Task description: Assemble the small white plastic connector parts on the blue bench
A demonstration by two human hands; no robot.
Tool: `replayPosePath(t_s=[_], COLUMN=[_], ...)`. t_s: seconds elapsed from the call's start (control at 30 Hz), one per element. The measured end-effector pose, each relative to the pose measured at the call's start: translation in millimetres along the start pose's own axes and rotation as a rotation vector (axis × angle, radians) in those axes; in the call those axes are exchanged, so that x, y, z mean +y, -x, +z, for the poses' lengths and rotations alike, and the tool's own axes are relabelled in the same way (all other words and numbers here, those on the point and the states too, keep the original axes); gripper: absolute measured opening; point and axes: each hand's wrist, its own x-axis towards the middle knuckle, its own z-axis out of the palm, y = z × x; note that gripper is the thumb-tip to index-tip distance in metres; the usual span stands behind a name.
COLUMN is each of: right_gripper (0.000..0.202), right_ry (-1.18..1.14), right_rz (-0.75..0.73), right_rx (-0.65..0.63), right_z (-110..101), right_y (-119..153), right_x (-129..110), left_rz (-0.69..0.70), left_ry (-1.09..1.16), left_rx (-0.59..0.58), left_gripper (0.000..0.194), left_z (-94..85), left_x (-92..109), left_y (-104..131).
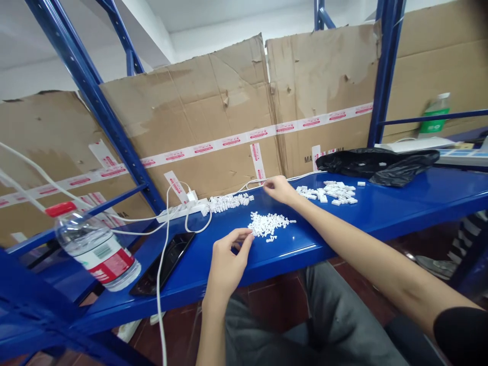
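My left hand (230,256) is at the near left edge of a pile of tiny white pieces (268,223), its thumb and index finger pinched together. Whatever lies between those fingertips is too small to make out. Farther back, my right hand (280,190) hovers with its fingers curled in, and what it may hold is hidden. It is between a row of small white plastic parts (229,203) on the left and a loose heap of larger white blocks (337,192) on the right. All three groups lie on the blue shelf (297,246).
A water bottle (95,249) and a black phone (168,264) occupy the left side. White cables run to a power strip (183,210) at the back. A black plastic bag (381,163) lies at the right, before cardboard sheets (213,117) and a blue post (386,76).
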Motion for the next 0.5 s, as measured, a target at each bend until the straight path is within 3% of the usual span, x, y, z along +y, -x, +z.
replayPosePath(t_s=[0.1,0.17,0.23,0.37,0.5], right_gripper=[0.032,0.036,0.040,0.036,0.037], right_ry=[0.171,0.330,0.413,0.407,0.417], right_rz=[0.240,0.452,0.563,0.530,0.543], right_rx=[0.150,0.131,0.056,-0.005,0.036], right_z=[-19,-22,-17,-4,-4], right_y=[8,10,10,9,11], right_x=[20,29,33,30,25], left_rz=[0.032,0.059,0.066,0.039,0.133], left_ry=[-0.136,-0.272,-0.371,-0.444,-0.476], left_rx=[0.043,0.063,0.056,0.010,-0.031], left_gripper=[0.020,0.021,0.025,0.031,0.031], left_z=[2.1,3.6,4.8,5.5,4.8], left_x=[-2,-3,-3,-2,-3], left_y=[-2,-2,-2,-2,-1])
